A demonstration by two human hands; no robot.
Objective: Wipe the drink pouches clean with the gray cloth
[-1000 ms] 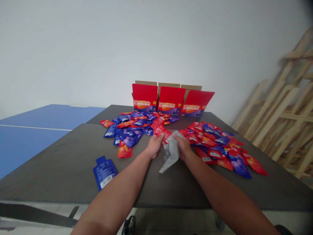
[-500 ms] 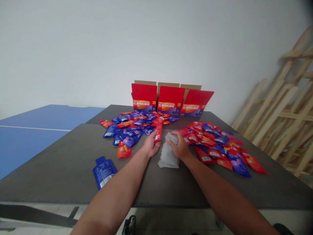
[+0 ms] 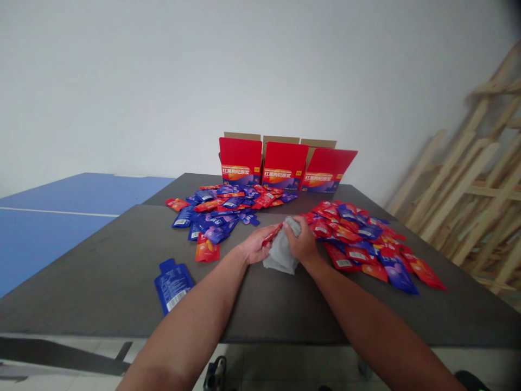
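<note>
My left hand [image 3: 256,246] is closed around a red pouch [image 3: 272,234], tilted and partly hidden by the fingers. A folded grey cloth [image 3: 283,253] is gripped at its top by my right hand [image 3: 300,237], and it touches or overlaps the pouch's right side. Beyond my left hand spreads a heap of red and blue pouches [image 3: 220,209]. Beside my right forearm lies another pile of red and blue pouches [image 3: 358,233]. A single blue pouch [image 3: 174,285] rests apart, left of my left forearm.
Three open red cartons, a left one [image 3: 241,157], a middle one [image 3: 285,163] and a right one [image 3: 325,165], stand along the back of the dark table [image 3: 101,271]. A blue table [image 3: 81,212] adjoins at left. Wooden frames [image 3: 459,190] lean at the right.
My left hand has brought the red pouch away from the far heap and turned it toward the cloth. My right hand has lifted and shifted the cloth against it.
</note>
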